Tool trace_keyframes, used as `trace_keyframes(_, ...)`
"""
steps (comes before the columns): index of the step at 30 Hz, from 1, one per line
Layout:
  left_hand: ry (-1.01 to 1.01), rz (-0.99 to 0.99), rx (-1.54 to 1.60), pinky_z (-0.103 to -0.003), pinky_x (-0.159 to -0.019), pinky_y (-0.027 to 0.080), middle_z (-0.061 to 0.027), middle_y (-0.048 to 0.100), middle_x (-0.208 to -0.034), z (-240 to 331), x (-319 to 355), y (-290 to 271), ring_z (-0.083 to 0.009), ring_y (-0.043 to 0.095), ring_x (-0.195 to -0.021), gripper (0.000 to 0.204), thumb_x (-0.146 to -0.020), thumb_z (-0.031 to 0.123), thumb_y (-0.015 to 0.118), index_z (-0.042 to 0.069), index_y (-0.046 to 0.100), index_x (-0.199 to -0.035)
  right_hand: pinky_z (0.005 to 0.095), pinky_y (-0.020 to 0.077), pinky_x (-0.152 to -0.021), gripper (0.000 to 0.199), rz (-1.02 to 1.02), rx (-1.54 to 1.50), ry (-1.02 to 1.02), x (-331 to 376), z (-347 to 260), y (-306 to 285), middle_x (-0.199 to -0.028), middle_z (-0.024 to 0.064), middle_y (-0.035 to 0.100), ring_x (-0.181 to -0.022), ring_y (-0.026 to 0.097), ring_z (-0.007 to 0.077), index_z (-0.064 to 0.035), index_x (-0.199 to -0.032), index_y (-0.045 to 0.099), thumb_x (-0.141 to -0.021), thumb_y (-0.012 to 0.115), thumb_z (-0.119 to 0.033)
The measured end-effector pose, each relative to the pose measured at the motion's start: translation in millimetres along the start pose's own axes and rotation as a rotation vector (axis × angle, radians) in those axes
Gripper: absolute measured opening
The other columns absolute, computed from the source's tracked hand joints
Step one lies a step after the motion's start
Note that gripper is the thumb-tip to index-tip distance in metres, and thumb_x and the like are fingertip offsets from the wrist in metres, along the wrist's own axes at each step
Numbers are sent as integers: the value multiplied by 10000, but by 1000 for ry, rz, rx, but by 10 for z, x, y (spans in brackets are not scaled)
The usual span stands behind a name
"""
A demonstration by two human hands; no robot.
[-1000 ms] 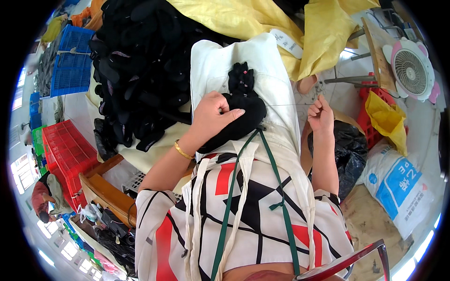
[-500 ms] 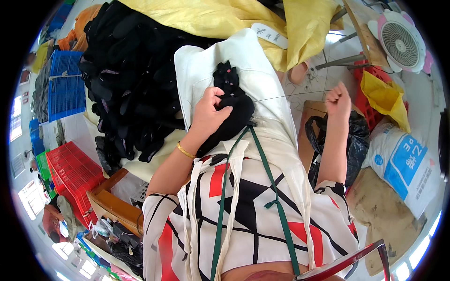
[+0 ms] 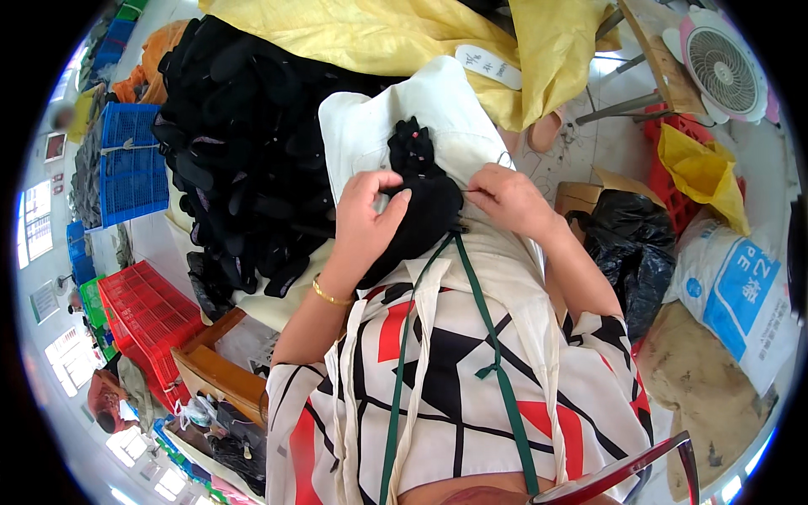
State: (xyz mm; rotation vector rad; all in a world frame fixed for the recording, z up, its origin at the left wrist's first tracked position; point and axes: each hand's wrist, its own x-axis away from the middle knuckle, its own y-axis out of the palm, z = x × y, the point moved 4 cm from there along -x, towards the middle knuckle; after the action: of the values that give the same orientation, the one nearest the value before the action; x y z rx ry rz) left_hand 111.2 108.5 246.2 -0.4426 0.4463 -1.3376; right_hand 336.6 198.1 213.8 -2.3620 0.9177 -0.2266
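Observation:
On my lap, over a white cushion-like pad (image 3: 450, 101), lies a soft black fabric piece (image 3: 433, 198), slipper-like, with a gathered, bow-like end and a small pink spot. My left hand (image 3: 364, 223) grips its left side, thumb and fingers curled on the cloth. Close to its right edge, my right hand (image 3: 515, 202) is closed in a pinch. A thin thread (image 3: 505, 157) loops above those fingers. Whether a needle is in the pinch cannot be made out. Green apron ties (image 3: 475, 295) hang just below the black piece.
A large heap of similar black pieces (image 3: 244, 126) lies left of the pad. Yellow sheeting (image 3: 337, 29) with a white marked tag (image 3: 488, 66) is beyond. To the right are a black plastic bag (image 3: 631, 244), a white-and-blue sack (image 3: 741, 290) and a fan (image 3: 722, 63). Red crates (image 3: 147, 316) stand left.
My right hand has come in from far right, where the thread was pulled taut, to the black piece's right edge. The thread is now slack. My left hand keeps its hold.

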Motion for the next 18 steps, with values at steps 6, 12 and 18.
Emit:
trace_keyframes(6,-415,-317,166,-285,-547,473,-102,682,-619,111,55,257,-144,620,-553,401,-908,331,688,-16,716,-708,374,525,-688,86,1,-111,-46,15,-512,-120,-805,118,611,-753,628,318,-48,-895,659,-851,693,-115)
trace_keyframes(12,-547,-352,368,-234,-498,454,-113,726,-782,-50,74,260,-116,628,-570,238,-880,228,709,-9,720,-853,300,497,-645,75,-8,-255,-22,33,-635,32,-776,87,605,-691,614,186,-39,-944,652,-889,681,-80)
trace_keyframes(18,-819,-310,867,-198,-439,413,-64,680,-770,-123,188,198,-76,553,-513,124,-948,166,640,44,627,-929,371,525,-636,83,51,-252,67,-180,-448,175,-786,119,651,-681,649,298,-71,-968,652,-893,645,-106)
